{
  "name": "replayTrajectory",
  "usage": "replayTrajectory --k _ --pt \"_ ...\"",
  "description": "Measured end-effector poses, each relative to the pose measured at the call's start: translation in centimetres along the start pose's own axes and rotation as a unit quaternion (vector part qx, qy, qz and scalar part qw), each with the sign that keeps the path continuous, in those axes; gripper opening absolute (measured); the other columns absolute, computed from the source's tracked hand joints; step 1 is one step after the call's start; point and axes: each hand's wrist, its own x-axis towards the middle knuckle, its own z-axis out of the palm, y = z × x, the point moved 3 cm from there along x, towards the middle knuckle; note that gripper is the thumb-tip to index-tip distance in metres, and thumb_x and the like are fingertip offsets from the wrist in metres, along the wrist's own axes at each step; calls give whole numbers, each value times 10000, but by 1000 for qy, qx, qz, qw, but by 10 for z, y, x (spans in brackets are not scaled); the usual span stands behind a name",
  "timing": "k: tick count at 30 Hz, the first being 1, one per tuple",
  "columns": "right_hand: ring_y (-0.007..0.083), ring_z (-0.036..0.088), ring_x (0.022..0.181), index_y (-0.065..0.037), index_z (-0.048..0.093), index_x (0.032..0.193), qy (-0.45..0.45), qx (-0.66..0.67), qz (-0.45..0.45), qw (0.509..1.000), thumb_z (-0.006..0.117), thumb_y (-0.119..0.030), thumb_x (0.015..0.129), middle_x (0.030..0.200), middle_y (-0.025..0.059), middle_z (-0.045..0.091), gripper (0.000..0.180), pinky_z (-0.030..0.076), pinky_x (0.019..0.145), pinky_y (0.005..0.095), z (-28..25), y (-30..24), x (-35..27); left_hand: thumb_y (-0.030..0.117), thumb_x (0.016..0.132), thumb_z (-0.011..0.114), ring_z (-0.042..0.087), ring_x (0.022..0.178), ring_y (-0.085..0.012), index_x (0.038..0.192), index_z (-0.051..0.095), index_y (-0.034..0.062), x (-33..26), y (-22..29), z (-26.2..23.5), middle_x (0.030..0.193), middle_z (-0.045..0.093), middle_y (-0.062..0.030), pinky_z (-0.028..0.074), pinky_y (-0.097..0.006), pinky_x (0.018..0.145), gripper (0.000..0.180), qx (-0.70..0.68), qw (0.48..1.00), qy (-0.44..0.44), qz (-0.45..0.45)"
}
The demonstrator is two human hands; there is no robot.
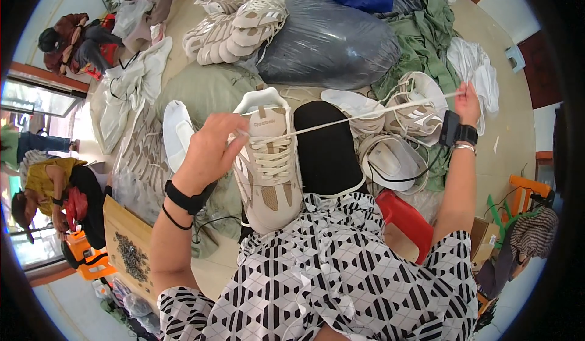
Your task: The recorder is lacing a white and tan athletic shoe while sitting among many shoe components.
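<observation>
A beige and white sneaker (275, 202) rests on my lap, toe toward me, its laces crossed through the eyelets. My left hand (210, 146) is at the shoe's upper left side, thumb and fingers pinched on the lace near the top eyelets. From the shoe, a pale shoelace (365, 114) runs taut up and to the right. Its far end is in my right hand (467, 104), held well out to the side with fingers closed. A black pad (329, 149) covers my knee beside the shoe.
A pile of similar sneakers (237, 27) lies ahead, beside a dark plastic-wrapped bundle (329, 36). More loose shoes (414, 112) sit right of my knee, near a red stool (405, 222). Left stands a cardboard box (125, 210) with small dark pieces. Other people (55, 188) sit at the left.
</observation>
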Motion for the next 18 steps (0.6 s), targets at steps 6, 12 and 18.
replayTrajectory --k 6,12,18 --pt "125 594 692 19 439 1335 -126 -46 98 986 577 -62 904 927 128 653 460 483 624 252 56 34 -64 95 763 708 517 915 -339 868 584 51 11 15 10 931 559 -123 450 -410 785 168 91 994 -32 -56" --pt "89 534 510 14 508 1178 -237 -199 183 933 662 -135 855 719 75 637 388 417 464 202 179 69 -175 116 810 664 542 924 -252 670 549 20 5 -4 -4 1069 595 -97 464 -314 755 205 -32 999 -1 -43" --pt "112 620 641 -24 547 1093 -468 -323 27 822 519 -61 921 780 59 650 178 500 600 237 259 84 -259 241 946 479 505 1216 -332 533 459 34 -42 -8 -26 998 649 -112 393 -406 945 462 -499 861 56 -74"
